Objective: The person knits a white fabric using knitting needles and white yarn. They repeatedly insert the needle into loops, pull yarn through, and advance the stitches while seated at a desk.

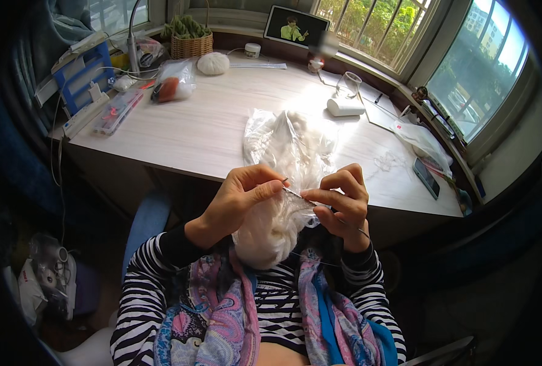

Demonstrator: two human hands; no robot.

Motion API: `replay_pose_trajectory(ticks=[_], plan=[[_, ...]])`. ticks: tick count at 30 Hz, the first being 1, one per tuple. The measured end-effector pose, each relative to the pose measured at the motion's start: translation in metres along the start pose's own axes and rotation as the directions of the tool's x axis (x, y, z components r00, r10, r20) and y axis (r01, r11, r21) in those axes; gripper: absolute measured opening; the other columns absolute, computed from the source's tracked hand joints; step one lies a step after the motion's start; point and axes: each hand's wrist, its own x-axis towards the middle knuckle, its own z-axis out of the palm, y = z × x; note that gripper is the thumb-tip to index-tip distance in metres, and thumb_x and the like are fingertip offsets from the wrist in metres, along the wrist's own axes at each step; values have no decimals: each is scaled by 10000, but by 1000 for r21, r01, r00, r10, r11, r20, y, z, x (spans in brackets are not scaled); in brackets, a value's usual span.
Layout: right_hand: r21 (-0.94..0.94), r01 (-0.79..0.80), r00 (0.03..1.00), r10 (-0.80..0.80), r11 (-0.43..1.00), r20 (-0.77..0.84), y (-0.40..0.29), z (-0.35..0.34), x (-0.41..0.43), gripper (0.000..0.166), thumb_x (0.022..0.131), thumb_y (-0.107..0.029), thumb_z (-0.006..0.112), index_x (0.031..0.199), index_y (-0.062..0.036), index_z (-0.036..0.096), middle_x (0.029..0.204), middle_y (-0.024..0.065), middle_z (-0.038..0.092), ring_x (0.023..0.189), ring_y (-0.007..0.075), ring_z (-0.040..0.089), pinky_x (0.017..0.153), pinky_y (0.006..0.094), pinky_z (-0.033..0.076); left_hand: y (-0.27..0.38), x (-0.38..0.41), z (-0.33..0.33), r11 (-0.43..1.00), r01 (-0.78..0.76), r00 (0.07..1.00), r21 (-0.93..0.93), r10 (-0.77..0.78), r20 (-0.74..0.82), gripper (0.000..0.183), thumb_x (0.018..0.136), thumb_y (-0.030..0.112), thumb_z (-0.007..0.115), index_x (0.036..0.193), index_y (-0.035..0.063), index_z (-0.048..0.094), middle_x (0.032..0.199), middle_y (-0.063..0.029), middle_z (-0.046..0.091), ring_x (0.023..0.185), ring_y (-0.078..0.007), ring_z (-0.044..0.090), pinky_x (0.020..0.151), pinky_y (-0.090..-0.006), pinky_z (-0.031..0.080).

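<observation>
Both hands are raised in front of my chest, just past the desk's near edge. My left hand (241,194) pinches a thin metal knitting needle (294,193) near one tip, thumb and forefinger together. On the other side my right hand (344,201) grips the needle work, forefinger along it, and a thin cable loops by that wrist. White fluffy knitting (268,238) hangs from the needles towards my lap. Behind it, a clear plastic bag (291,137) holding white yarn lies on the desk, partly covered by my hands.
On the desk (197,123) are a white yarn ball (213,63), a plastic case (119,112), a bagged item (174,84), a glass (348,84), a white cylinder (345,107) and a phone (426,178). A tablet (296,27) leans at the back. Loose thread (389,161) lies right.
</observation>
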Motion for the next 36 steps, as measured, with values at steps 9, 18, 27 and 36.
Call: replay_pose_trajectory(ticks=[9,18,27,36], plan=[[-141,-5,994,-10,990,-105,-3,9,-4,197,668,-230,718,806,-105,652,775,3,537,713,176,469,696,305,327,-10,-1,6,996,-49,988,76,37,149,164,861,53,589,1010,-12,616,917,-42,628,873,-91,579,765,-207,456],[65,-51,983,61,997,-172,3,2,-5,119,718,-197,659,713,-79,655,664,27,541,643,176,450,636,300,339,6,-3,10,997,-66,998,46,66,-2,196,858,72,582,1041,3,587,951,-54,619,826,-85,556,797,-216,443],[173,-76,988,98,982,-122,7,8,-5,147,722,-230,673,727,-83,663,672,31,537,656,182,447,642,301,346,4,-2,9,996,-64,998,60,62,32,176,862,47,568,1025,-9,608,964,-65,622,857,-102,570,815,-230,455],[-18,-50,976,53,999,210,5,17,9,738,551,-644,699,925,-35,516,904,114,492,845,272,464,744,372,378,-20,-1,13,976,-127,986,179,104,134,149,847,12,578,980,-44,615,923,-77,616,855,-117,585,785,-233,475]])
